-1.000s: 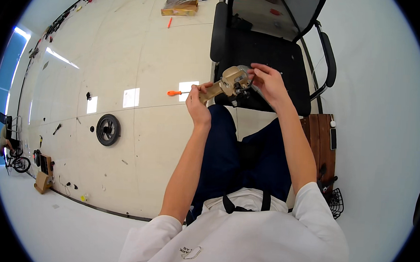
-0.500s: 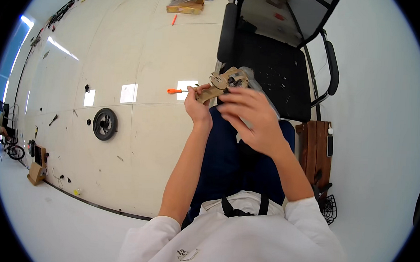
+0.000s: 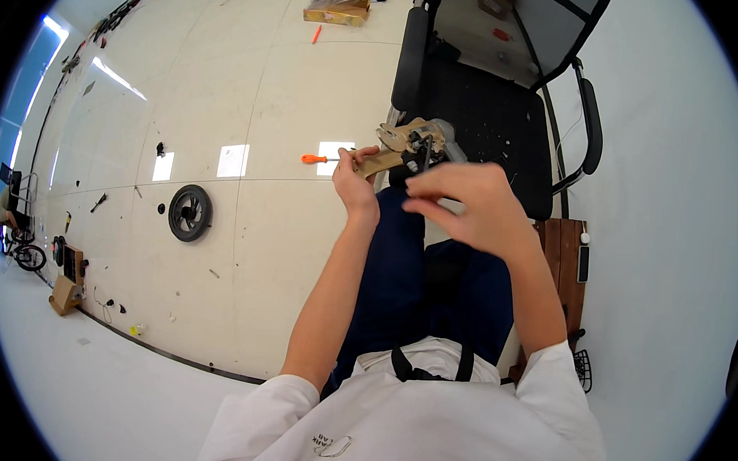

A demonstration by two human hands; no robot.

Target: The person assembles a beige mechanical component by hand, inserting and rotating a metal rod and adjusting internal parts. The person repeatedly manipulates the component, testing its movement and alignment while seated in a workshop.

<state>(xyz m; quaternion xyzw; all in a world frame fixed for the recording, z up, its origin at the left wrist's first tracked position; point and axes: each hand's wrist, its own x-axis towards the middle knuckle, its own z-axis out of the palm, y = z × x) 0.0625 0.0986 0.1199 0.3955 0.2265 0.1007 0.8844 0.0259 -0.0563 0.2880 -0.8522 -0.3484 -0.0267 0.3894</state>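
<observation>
A tan, frame-like mechanical part [image 3: 380, 162] with black and silver fittings is in front of me, between my knees and the black chair. My left hand [image 3: 356, 182] grips its near-left end, with fingers wrapped round the edge. Clear plastic [image 3: 454, 150] lies against its far right side. A thin dark rod stands up from its fittings, too small to name. My right hand [image 3: 475, 204] hovers to the right of the part, slightly blurred, thumb and fingers apart with nothing visible between them. An orange-handled screwdriver [image 3: 314, 158] points toward my left hand; contact is unclear.
The black office chair [image 3: 483, 120] faces me with small bits on its seat. On the floor at left are a small wheel [image 3: 190, 213], loose parts and tools. A cardboard box [image 3: 337, 12] is at the back, and a wooden crate [image 3: 563, 270] with a phone stands right.
My right hand has drawn back from the part toward the right and nearer me, uncovering its black fittings. My left hand keeps its grip. The whole view has shifted slightly.
</observation>
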